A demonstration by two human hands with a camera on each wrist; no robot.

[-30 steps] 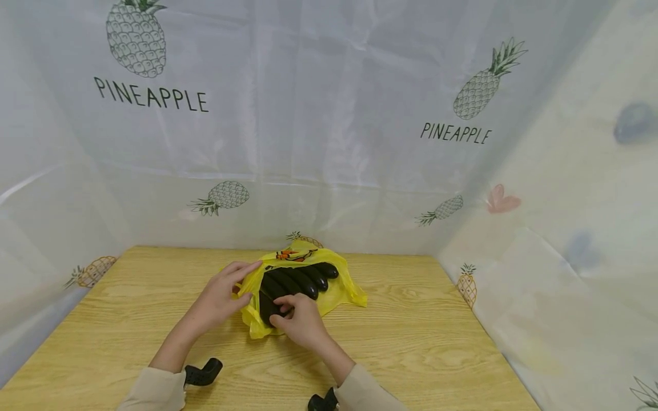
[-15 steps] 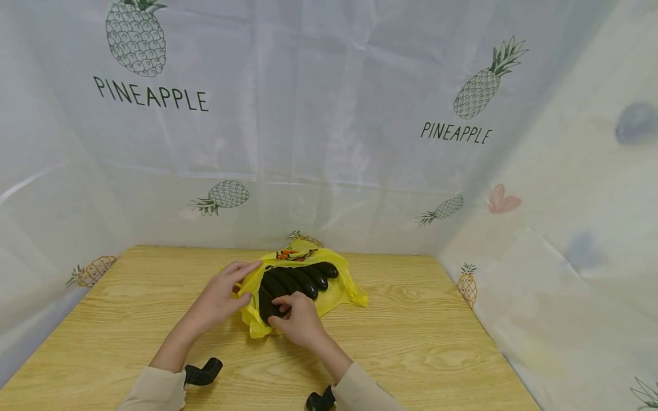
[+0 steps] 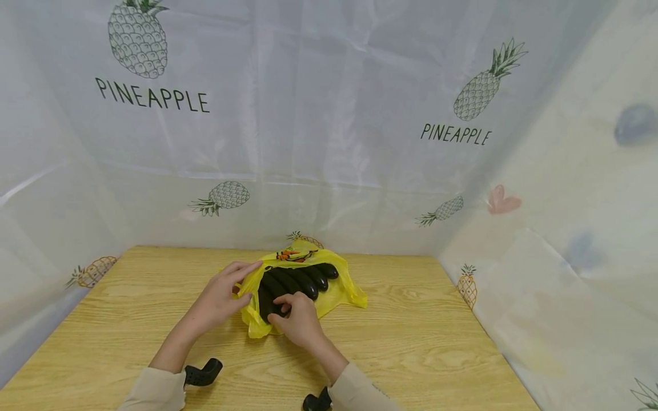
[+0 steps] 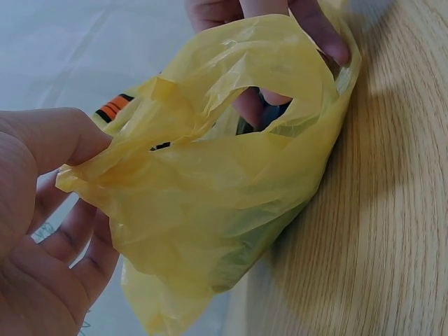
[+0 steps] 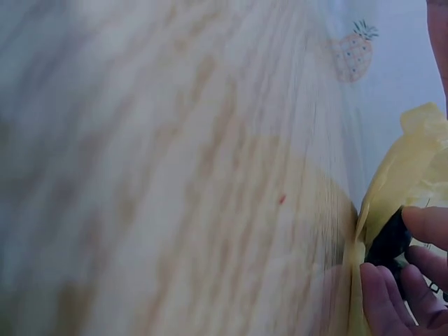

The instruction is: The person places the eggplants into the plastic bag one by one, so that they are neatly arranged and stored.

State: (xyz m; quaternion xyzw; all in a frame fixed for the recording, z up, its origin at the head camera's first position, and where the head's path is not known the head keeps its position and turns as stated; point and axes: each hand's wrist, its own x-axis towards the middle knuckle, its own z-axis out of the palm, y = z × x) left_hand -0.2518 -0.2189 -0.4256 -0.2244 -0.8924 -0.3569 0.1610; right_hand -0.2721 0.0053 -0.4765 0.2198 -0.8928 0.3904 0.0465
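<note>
On the table lies a yellow plastic bag [image 3: 345,292], its mouth spread toward me. Several glossy, dark eggplants [image 3: 304,279] lie side by side inside, rounded ends pointing right. My left hand [image 3: 222,294] is at the bag's left side; in the left wrist view its thumb and fingers pinch the edge of the yellow bag [image 4: 210,189]. At the bag's near side, my right hand [image 3: 300,324] has its curled fingers on the nearest eggplant. The right wrist view shows thumb and fingers around that dark eggplant [image 5: 390,236]; much of it is hidden.
The wood-grain table [image 3: 411,337] extends on both sides of the bag. Pale pineapple-print sheeting [image 3: 329,142] encloses the back and sides. Black devices stick out by the left wrist [image 3: 204,372] and the right wrist [image 3: 317,401].
My right wrist and sleeve have shifted slightly left, and the nearest eggplant's lower end sits slightly farther away. The left hand holds the same place.
</note>
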